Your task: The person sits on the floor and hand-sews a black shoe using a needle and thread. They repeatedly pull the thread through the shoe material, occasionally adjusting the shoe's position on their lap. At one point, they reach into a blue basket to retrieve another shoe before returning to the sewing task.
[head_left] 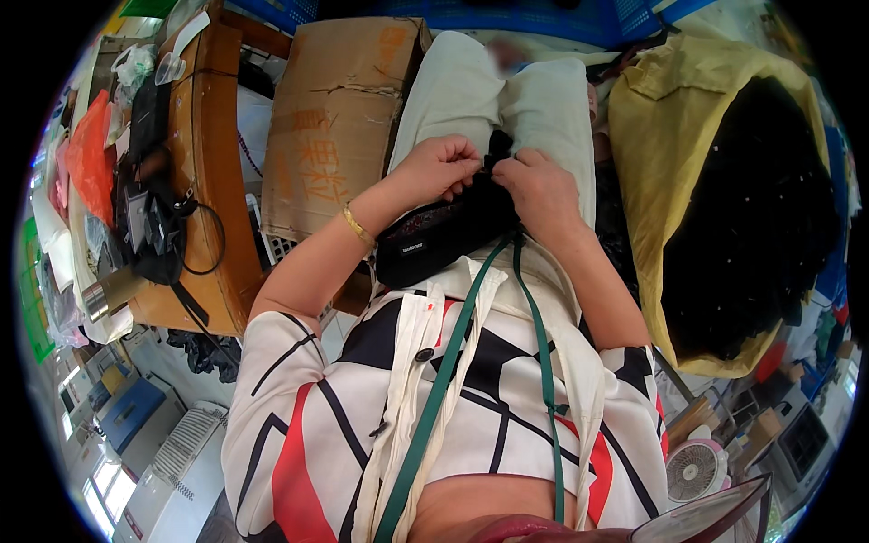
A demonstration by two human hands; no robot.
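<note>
On my lap, over pale trousers (453,86), lies a black fabric item (407,262) with a small sewn-on label and a dark patterned inner side; its exact kind is unclear. A short black strap end (499,145) stands up from its far edge, between my hands. My left hand (445,167) is closed in a pinch at that edge, left of the strap. Close by on the other side, my right hand (546,188) pinches the black fabric beside the strap. Whatever small part sits between the fingertips is hidden.
A cardboard box (317,136) stands left of my legs, beside a wooden table (213,181) with bags and black straps. At right, a yellow sack (638,136) holds many black pieces (751,226). A blue crate (579,27) lies ahead. Green cords (434,380) hang from my neck.
</note>
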